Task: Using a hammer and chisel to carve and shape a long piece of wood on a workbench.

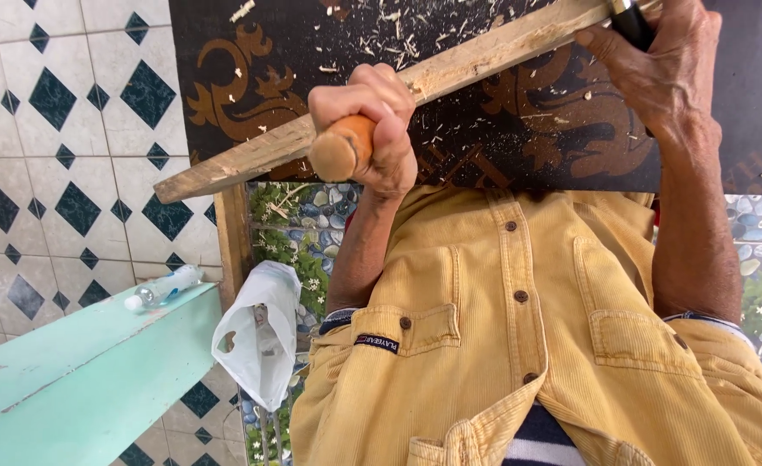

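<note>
My left hand (372, 121) is closed around a rounded orange wooden handle (339, 151), whose butt end points toward me. It sits against a long, rough wooden strip (251, 155) that lies diagonally across a dark board with brown scroll ornament (251, 78). My right hand (657, 69), at the top right, grips a black-handled tool (633, 19) at the strip's upper end; the tool's tip is hidden. Pale wood shavings (389, 34) are scattered over the board. My yellow corduroy shirt (519, 328) fills the lower right.
A turquoise beam (79, 371) runs across the lower left with a clear plastic bottle (161, 287) lying on it. A white plastic bag (260, 332) hangs beside it. White tiles with dark diamonds (62, 138) lie left; a pebble-patterned surface (307, 220) shows below the board.
</note>
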